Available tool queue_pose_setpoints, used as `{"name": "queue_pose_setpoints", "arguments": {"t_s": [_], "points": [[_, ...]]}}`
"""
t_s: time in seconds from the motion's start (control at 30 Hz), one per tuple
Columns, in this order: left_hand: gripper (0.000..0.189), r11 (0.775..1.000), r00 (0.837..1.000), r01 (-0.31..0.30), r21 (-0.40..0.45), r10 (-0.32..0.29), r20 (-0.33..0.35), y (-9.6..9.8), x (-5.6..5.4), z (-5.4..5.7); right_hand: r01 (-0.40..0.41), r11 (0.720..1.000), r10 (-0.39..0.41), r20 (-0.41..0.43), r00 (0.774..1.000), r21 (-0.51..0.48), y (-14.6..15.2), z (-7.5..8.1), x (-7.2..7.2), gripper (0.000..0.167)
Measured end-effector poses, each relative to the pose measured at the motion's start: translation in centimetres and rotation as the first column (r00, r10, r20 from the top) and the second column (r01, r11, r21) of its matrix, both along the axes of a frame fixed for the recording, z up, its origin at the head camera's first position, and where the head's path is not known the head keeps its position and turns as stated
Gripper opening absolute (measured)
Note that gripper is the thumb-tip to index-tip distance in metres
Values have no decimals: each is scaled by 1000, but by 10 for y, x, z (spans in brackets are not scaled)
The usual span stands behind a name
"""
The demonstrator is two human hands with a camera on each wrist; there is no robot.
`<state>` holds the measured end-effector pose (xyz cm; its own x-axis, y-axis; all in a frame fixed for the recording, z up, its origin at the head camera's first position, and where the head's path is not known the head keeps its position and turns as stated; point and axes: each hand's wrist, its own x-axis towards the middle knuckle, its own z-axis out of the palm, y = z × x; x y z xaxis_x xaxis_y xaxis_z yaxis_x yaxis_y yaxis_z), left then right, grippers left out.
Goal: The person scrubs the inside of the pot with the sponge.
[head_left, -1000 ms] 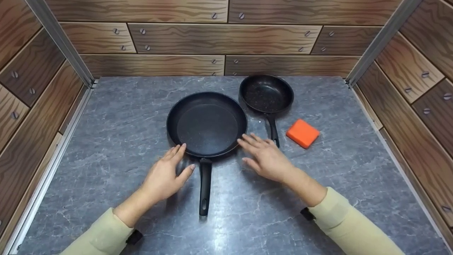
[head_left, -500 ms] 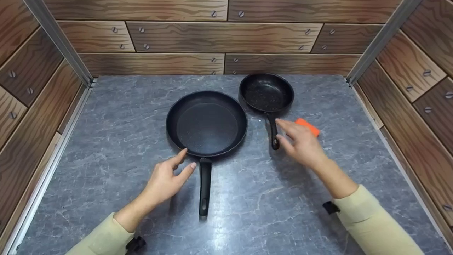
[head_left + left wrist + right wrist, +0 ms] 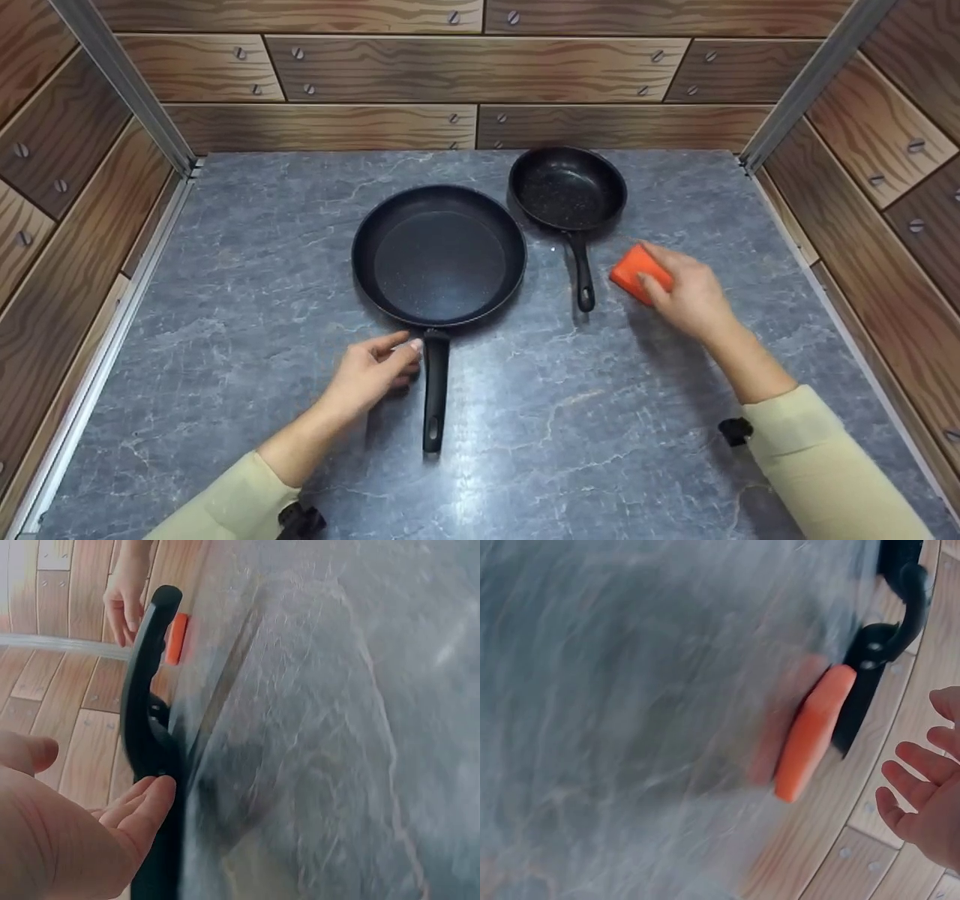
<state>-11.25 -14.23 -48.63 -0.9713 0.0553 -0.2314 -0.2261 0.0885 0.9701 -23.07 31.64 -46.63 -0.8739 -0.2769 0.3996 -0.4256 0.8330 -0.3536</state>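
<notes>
My left hand (image 3: pixel 375 371) is at the near side of the large black frying pan (image 3: pixel 439 259), left of its handle (image 3: pixel 435 405). The left wrist view shows its fingertips (image 3: pixel 161 791) right at the base of the handle, thumb held apart. My right hand (image 3: pixel 690 292) is over an orange sponge-like block (image 3: pixel 630 271), overlapping it in the head view, with the thumb across the near side. In the right wrist view its spread fingers (image 3: pixel 915 776) stand apart from the block, which lies flat on the table.
A smaller black frying pan (image 3: pixel 566 187) stands at the back right, its handle (image 3: pixel 583 277) pointing toward me beside the block. The grey marbled tabletop (image 3: pixel 247 247) is bordered by wood-patterned walls (image 3: pixel 322 124) at the back and sides.
My right hand has moved from the large pan's right rim, past the small pan's handle, to the orange block. My left fingers have shifted from the pan's rim toward its handle.
</notes>
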Motion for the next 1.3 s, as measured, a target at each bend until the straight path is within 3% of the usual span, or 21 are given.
{"name": "queue_pose_setpoints", "arguments": {"t_s": [0.17, 0.3, 0.57, 0.9, 1.13, 1.3], "points": [[69, 990, 991, -8, 143, -12, 136, 5, -7, -9, 27, 1000, -28, 60, 998, 11, 13, -5, -5, 54], [72, 979, 984, 3, 203, -39, 174, 10, -10, -19, 23, 999, -29, 143, 989, 42, 20, -10, -8, 61], [73, 961, 982, -14, 276, -38, 183, 19, -15, -32, 34, 991, -73, 300, 951, 132, 31, -16, -13, 75], [70, 912, 987, -35, 408, -33, 160, 25, -16, -39, 33, 979, -108, 381, 918, 199, 35, -22, -19, 77], [81, 917, 988, -60, 394, -2, 153, 26, -14, -41, 16, 978, -99, 391, 915, 209, 34, -23, -19, 71], [80, 924, 993, -14, 382, -32, 113, 25, -13, -42, 18, 979, -104, 417, 903, 204, 32, -20, -20, 70]]}}
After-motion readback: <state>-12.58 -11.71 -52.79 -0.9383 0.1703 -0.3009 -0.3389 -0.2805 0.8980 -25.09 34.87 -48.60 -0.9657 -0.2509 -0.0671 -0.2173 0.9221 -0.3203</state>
